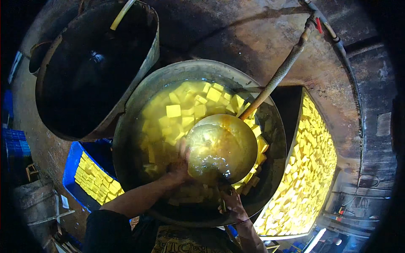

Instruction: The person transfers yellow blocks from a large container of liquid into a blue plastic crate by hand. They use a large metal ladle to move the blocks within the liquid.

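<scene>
A large metal wok-like pan [199, 64] holds cloudy yellow liquid and many yellow blocks [173, 111] that look like tofu. A round metal ladle or bowl [223, 148] with liquid in it lies over the right part of the pan. My left hand [181, 161] is at the ladle's left rim, fingers up along its side; shadow and glare blur its fingers. My right hand [230, 200] is closed around the ladle's dark handle at the near side of the bowl. Yellow blocks show beyond and right of the ladle.
A ribbed hose [278, 74] slants down into the pan from a pipe with a red valve lever [318, 25]. A deep dark metal vat [155, 47] stands at upper left. Yellow blocks fill a blue crate [71, 170] at lower left and a big container [300, 120] at right.
</scene>
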{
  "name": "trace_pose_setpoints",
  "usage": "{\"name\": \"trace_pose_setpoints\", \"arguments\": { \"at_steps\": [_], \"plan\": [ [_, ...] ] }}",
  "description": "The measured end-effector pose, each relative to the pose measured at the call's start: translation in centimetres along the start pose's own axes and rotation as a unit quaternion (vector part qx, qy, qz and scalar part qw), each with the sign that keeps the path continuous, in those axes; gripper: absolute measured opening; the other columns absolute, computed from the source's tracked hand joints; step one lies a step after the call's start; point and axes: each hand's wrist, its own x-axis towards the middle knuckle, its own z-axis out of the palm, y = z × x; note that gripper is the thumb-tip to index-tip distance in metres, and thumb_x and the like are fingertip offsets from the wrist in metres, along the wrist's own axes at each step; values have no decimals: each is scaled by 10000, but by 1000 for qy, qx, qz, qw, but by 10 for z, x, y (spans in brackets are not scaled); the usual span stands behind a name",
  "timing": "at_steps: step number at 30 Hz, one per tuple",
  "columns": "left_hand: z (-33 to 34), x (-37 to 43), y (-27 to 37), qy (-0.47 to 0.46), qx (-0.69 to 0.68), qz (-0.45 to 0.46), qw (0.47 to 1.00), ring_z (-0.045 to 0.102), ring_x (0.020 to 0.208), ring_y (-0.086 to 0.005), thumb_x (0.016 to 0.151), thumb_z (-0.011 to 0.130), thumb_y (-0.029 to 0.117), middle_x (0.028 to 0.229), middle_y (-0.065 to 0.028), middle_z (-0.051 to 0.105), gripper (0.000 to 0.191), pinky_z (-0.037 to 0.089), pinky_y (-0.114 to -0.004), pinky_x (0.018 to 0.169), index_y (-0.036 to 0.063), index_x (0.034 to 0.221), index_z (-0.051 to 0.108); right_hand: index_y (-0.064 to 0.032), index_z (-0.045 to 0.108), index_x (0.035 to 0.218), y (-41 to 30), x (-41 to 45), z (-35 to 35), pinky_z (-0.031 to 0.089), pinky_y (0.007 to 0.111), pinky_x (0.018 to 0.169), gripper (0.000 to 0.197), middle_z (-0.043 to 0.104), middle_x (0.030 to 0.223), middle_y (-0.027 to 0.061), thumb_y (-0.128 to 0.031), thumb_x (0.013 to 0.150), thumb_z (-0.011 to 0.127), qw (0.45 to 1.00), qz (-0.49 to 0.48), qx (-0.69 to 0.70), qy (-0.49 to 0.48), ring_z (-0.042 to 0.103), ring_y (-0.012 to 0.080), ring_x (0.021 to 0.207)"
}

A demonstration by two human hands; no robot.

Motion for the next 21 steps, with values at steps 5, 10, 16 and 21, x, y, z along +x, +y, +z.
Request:
{"name": "trace_pose_setpoints", "arguments": {
  "at_steps": [5,10,16,21],
  "plan": [
    [10,-4,-13,-62,5,-31,998,122,1352,-425,621,792,472,1476,-299,34,1075,238,-506,1077,-28,1394,236,-98,491,1218,-28,-24,30,546,342,521,320,619,942,91,-223,927,534,966,-109,-230,45,652,205,656],
    [21,5,-16,-141,-2,-52,989,215,1309,-426,627,790,466,1465,-309,75,1082,289,-509,1043,-23,1402,216,-104,360,1336,-9,-10,4,554,347,571,529,617,993,131,-202,875,602,994,-61,-88,-12,656,235,743],
    [39,20,-23,-294,-7,-72,953,327,1258,-427,634,788,459,1450,-321,125,1091,349,-511,1002,-18,1413,192,-97,496,1181,26,11,-28,502,331,437,352,592,811,70,-191,864,617,951,-287,-93,-65,616,180,627],
    [31,18,-48,-450,8,-135,883,459,1173,-431,637,787,457,1430,-334,184,1112,423,-513,941,-10,1426,158,-93,499,1173,-11,-19,15,521,340,469,338,614,885,78,-174,866,616,972,-141,109,-153,639,201,651]
  ]
}}
